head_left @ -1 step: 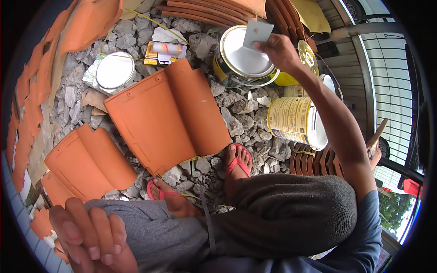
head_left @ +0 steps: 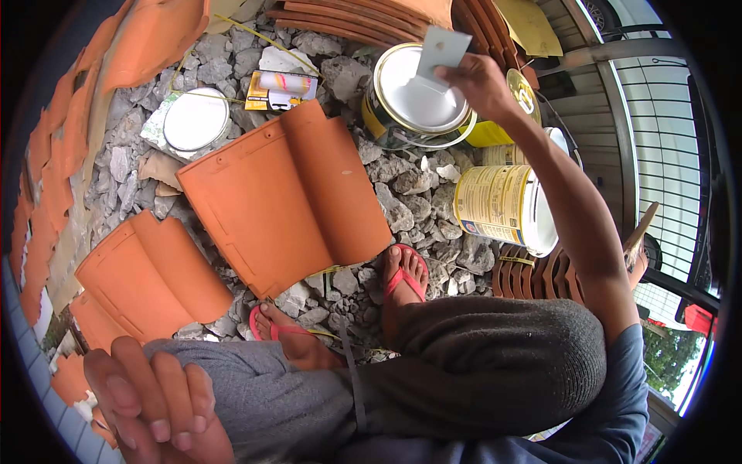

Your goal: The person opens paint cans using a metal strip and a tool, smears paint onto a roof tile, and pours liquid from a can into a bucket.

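Right hand (head_left: pixel 481 85) outstretched, pinching grey plate (head_left: pixel 444 51) over bucket (head_left: pixel 377 117).

It looks like an outdoor building site: broken rubble (head_left: pixel 413 209) covers the ground, clay roof tiles (head_left: pixel 247 201) lie across it and stand in stacks (head_left: pixel 340 23), at least 2 buckets (head_left: pixel 487 203) sit nearby, and green leaves (head_left: pixel 668 352) show at the right.

Grey rubble (head_left: pixel 396 209) beneath orange tiles (head_left: pixel 255 201) and buckets (head_left: pixel 377 117)
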Demonstrator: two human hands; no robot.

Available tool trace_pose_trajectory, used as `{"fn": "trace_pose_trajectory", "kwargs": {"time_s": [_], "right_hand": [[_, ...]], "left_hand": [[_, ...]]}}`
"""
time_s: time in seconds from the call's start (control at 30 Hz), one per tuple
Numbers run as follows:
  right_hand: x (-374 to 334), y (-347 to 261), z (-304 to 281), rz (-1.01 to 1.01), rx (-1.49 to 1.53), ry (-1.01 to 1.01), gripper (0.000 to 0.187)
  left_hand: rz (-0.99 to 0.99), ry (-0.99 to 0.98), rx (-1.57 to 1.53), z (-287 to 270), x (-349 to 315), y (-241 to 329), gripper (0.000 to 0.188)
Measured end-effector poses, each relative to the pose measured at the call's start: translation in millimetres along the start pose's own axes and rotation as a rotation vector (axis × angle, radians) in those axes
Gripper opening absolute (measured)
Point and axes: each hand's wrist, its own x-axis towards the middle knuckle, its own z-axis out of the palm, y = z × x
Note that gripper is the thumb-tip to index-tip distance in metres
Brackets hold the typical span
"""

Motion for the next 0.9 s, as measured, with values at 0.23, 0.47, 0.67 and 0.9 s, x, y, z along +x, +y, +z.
{"fn": "trace_pose_trajectory", "kwargs": {"time_s": [0.23, 0.47, 0.67, 0.9], "right_hand": [[-6, -50, -85, -0.168, 0.124, 0.109, 0.03], [-35, -110, -110, -0.383, 0.016, 0.162, 0.026], [-29, -80, -85, -0.484, -0.029, 0.199, 0.018], [0, -42, -27, -0.849, -0.482, -0.022, 0.014]], "left_hand": [[-0.017, 0.049, 0.022, 2, -1, 3, 0.008], [-0.033, 0.04, 0.034, 4, 4, 1, 0.01], [-0.042, 0.047, 0.052, 6, 6, 2, 0.009], [-0.045, 0.04, 0.03, 5, 8, -1, 0.006]]}}
